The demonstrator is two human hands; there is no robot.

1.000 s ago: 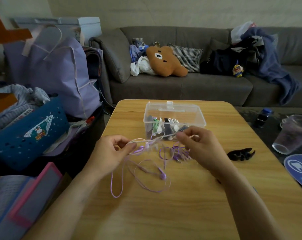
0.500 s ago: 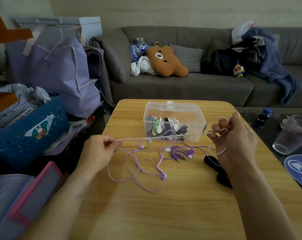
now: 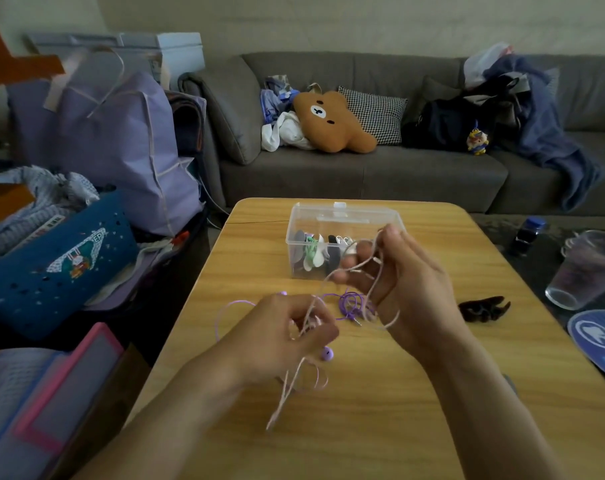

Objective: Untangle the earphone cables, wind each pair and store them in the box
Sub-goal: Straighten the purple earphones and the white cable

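Nearest to you, your left hand is curled over the wooden tabletop, its fingers pinching a pale pink earphone cable whose strands hang below the hand and trail down onto the wood. A purple earbud sits just beside that hand's thumb, and a loop of purple earphone cable arcs out on the hand's left side.

A little farther on, your right hand is raised with its fingers partly bent, and the pale pink cable is wrapped around those fingers; the strand runs from them down to your left hand. Between the two hands a purple tangle of cable lies bunched on the tabletop, with a small metal plug at its near edge.

To the right of your right hand, apart from it, a dark hair claw rests on the wood.

Beyond the hands stands the clear plastic box, open at the top, partly covered by your right fingers. Inside it are several wound earphones in black, white and green.

Past the far edge of the tabletop is a grey sofa with a brown bear cushion on it.
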